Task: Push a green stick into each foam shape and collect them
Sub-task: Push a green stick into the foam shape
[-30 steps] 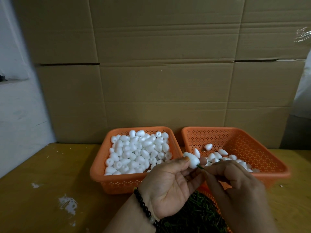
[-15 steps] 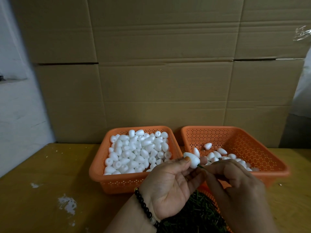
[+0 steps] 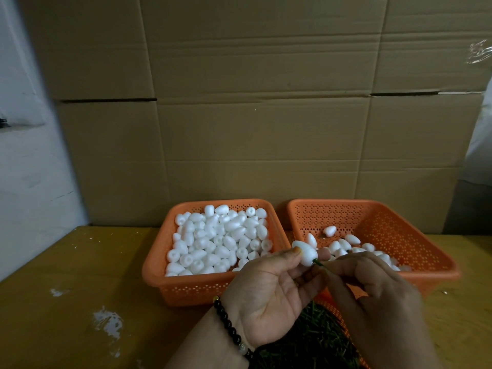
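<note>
Currently: one foam shape (image 3: pixel 305 252) on a green stick (image 3: pixel 318 263), lower centre of frame.

At the lower centre, the left hand (image 3: pixel 269 291) pinches the white, egg-like foam shape between thumb and fingertips; its surface is smooth and matte, tapering to a rounded tip. The right hand (image 3: pixel 372 296) pinches the thin green stick, whose tip enters the shape's lower end (insertion depth cannot be determined). Left of centre, the left basket (image 3: pixel 159 262), orange perforated plastic, is filled with loose white foam shapes (image 3: pixel 215 241), several showing a small hole. At right, the right basket (image 3: pixel 431 259), same type, holds a smaller group of foam pieces (image 3: pixel 346 245). Below the hands, a third orange basket (image 3: pixel 336 312) contains green sticks (image 3: pixel 306 339). A beaded black bracelet (image 3: pixel 229 324) circles the left wrist. Both baskets sit on a worn yellow table (image 3: pixel 66 288) before brown corrugated cardboard (image 3: pixel 253 115).
</note>
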The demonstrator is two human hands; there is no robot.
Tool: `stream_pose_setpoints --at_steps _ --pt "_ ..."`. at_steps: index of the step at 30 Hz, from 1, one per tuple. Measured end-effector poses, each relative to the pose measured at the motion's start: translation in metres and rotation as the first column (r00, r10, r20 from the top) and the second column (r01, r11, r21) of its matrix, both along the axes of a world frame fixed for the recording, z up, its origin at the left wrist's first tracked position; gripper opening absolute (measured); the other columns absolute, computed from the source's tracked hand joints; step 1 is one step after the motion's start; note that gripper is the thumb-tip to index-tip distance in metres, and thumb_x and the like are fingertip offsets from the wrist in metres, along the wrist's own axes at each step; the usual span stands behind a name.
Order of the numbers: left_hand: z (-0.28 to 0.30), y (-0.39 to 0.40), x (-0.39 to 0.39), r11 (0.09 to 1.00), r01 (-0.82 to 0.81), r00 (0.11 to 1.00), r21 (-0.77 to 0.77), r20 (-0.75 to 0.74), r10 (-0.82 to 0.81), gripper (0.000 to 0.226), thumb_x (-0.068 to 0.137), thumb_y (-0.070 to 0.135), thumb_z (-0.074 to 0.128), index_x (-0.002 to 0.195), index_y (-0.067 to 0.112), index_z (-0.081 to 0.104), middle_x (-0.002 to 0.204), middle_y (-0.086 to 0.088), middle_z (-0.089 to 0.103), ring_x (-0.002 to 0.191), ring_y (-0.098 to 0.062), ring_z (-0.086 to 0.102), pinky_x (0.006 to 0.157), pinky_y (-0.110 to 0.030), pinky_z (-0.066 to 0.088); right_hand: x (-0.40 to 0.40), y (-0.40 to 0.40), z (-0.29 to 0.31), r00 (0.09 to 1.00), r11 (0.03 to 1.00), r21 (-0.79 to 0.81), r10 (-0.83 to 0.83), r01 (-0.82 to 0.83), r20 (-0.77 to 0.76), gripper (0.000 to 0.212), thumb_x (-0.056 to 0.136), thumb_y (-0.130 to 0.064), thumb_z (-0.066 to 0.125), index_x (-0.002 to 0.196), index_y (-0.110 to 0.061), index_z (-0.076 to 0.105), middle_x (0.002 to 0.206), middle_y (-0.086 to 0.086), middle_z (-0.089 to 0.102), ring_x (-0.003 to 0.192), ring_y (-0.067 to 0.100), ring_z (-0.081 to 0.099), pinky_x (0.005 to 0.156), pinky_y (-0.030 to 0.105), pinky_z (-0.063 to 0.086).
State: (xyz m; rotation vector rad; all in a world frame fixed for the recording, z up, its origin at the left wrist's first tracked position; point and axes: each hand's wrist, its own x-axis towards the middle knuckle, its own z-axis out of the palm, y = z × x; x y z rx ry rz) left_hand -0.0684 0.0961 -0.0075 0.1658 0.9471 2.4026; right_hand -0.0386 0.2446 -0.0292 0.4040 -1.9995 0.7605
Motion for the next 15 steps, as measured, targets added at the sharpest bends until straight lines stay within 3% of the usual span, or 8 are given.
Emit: stream_pose_setpoints --at_steps 4,15 --pt "-0.0007 0.0002 0.0008 1.0 0.012 1.0 -0.001 -0.013 -0.012 0.019 0.081 0.004 0.057 0.078 -0.003 0.074 0.108 -0.025 0.068 0.089 -0.027 0.071 0.075 -0.033 0.059 0.0 -0.0004 0.0008 1.0 1.0 -0.003 0.006 -0.006 0.005 0.004 0.073 -0.017 0.068 0.072 -0.014 0.07 0.074 -0.008 0.064 0.07 0.003 0.059 0.058 0.018 0.049" --pt "-0.0004 0.0011 0.0024 1.0 -0.002 0.999 -0.016 -0.04 0.001 0.021 0.079 0.005 0.057 0.072 0.001 0.077 0.104 -0.022 0.07 0.086 -0.025 0.071 0.077 -0.032 0.059 -0.0011 0.0003 -0.0003 1.0 1.0 0.009 0.016 -0.016 -0.016 0.002 0.072 -0.014 0.069 0.073 -0.014 0.07 0.075 -0.008 0.063 0.071 0.002 0.059 0.062 0.015 0.048"
